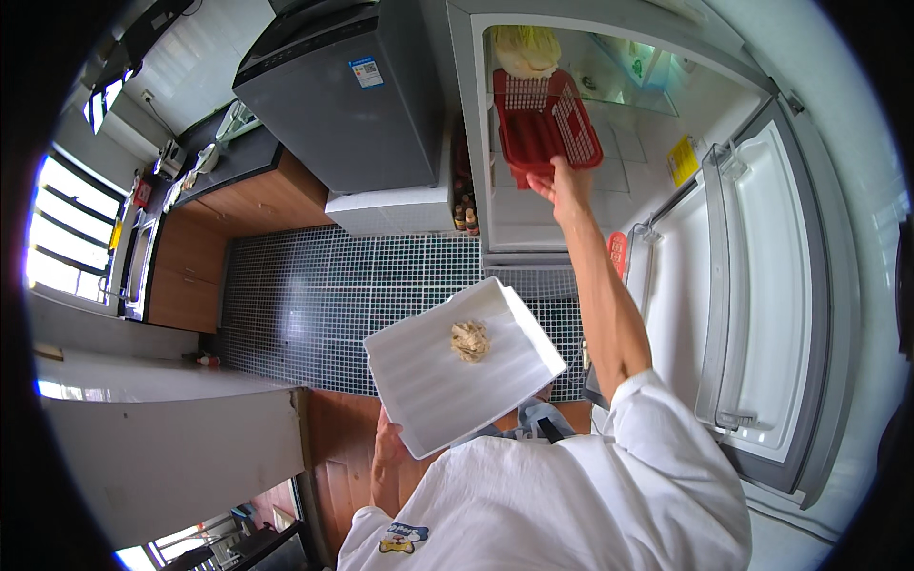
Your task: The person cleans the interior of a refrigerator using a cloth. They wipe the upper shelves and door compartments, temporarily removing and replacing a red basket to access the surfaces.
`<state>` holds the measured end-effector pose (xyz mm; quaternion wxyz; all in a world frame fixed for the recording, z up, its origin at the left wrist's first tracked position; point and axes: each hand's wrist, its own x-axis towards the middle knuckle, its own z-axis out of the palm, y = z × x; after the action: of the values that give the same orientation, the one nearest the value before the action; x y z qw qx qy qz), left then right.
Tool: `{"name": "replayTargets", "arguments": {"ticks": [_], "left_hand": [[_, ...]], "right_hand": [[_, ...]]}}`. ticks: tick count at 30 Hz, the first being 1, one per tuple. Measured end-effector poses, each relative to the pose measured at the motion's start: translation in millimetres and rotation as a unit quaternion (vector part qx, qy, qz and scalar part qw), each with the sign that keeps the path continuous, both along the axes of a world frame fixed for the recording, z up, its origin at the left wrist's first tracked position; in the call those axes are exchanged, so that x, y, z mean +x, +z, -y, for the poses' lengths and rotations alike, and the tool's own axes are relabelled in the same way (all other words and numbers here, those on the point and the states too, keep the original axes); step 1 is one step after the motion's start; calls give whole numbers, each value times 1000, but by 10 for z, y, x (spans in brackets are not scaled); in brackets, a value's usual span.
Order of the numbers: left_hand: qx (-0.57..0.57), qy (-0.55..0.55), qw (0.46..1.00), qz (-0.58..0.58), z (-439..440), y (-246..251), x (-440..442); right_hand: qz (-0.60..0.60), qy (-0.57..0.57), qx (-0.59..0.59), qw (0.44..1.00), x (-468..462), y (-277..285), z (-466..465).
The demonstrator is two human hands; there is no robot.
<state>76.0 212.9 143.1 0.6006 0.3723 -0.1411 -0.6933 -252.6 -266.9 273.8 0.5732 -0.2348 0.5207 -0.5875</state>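
My left hand [389, 437] grips the lower left corner of a white plastic bin [443, 400], which is tilted towards me. A crumpled beige lump [470, 341], its kind unclear, lies inside it. My right hand [568, 187] reaches into the open refrigerator and holds the near rim of a red plastic basket [535, 132]; the basket shows no contents. Behind the basket sits a Chinese cabbage [528, 51]. Glass shelves [618, 153] are seen beside and below the basket.
The refrigerator door [764, 300], with clear door racks, stands open at the right. A grey washing machine [343, 107] stands on a white tiled base [400, 210], near several bottles [468, 218]. Wooden cabinets [186, 264] with a dark counter are at the left. A white partition [178, 457] is at lower left.
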Motion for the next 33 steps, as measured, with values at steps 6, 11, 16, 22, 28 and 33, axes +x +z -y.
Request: {"name": "replayTargets", "arguments": {"ticks": [6,11,16,22,28,33], "left_hand": [[-17,-8,1000,2,47,127,-32],[-22,-7,1000,14,78,208,-93],[-14,-2,1000,22,58,148,-99],[0,23,999,46,-121,55,-67],[8,92,993,69,-378,-5,-128],[57,134,987,63,-422,-155,11]], "right_hand": [[36,115,-11,993,64,-43,557],[-76,86,-93,989,68,-182,-111],[-113,152,-87,978,33,-301,-1418],[-234,363,-57,900,-401,-369,-2095],[-198,456,-14,867,-876,-870,-2810],[-247,415,58,874,-1089,-1144,-3182]]}}
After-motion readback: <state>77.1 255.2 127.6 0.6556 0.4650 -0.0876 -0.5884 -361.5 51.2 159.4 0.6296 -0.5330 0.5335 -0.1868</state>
